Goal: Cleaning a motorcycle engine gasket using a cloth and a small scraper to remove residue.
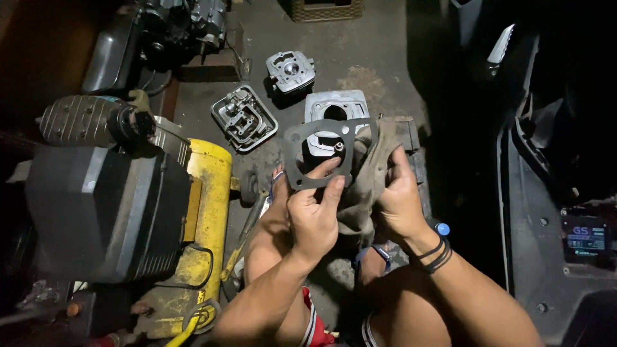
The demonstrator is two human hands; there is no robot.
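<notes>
Gasket held up over engine parts on the floor.
Left hand (313, 215) pinches the lower edge of a thin grey gasket (319, 154), thumb in front; right hand (398, 196) grips a dirty rag (366, 183) against its right side. Beyond: cylinder block (335, 106), cylinder head (290, 71), valve cover (244, 117); yellow compressor (202, 225) by the left edge.

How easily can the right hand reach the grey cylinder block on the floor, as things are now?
Probably yes, but not freely. The right hand is shut on a dirty rag, so it is occupied. The cylinder block lies just beyond it on the floor, partly behind the dark gasket in the left hand.
</notes>
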